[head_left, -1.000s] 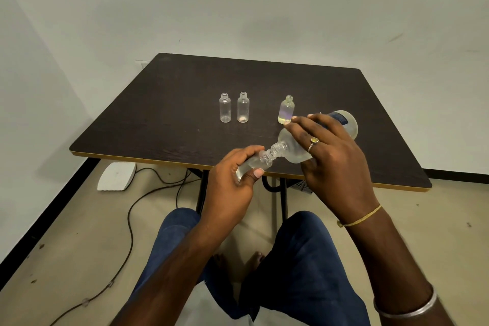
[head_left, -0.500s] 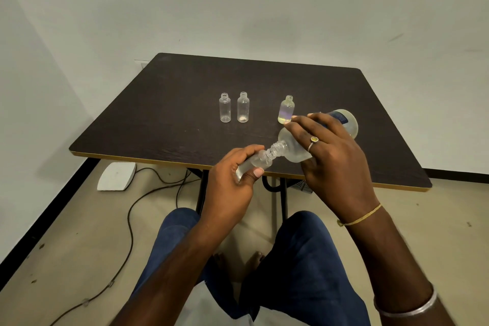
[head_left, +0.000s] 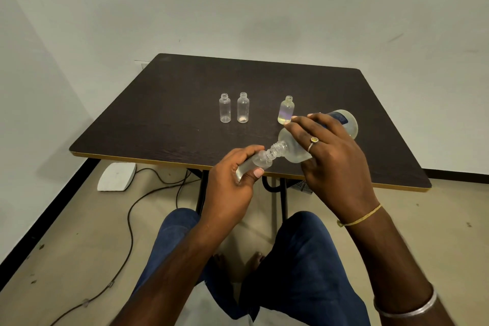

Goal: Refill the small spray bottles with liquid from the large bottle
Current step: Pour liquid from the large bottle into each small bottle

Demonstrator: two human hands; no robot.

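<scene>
**A:** Hands?

**B:** I've got the left hand (head_left: 232,182) curled round a small spray bottle (head_left: 258,163), thumb across its side. The bottle is uncapped and tilted, mouth up and to the right, held over the table's (head_left: 158,119) near edge. The right hand (head_left: 330,156) grips the large bottle (head_left: 292,152) from above, fingers wrapped over its shoulder, with the bottle tipped neck-down to the left.

**A:** Contact?

**B:** The threaded neck meets the small bottle's mouth. I can't tell if liquid is running.

**A:** Other bottles?

**B:** Three, upright and uncapped on the table. Two clear ones, left bottle (head_left: 225,108) and middle bottle (head_left: 243,108), stand side by side. The third bottle (head_left: 286,110) stands apart to the right, just beyond the right fingertips, with a yellowish tint low inside. A white pad (head_left: 116,177) and a cable (head_left: 129,219) lie on the floor.
</scene>
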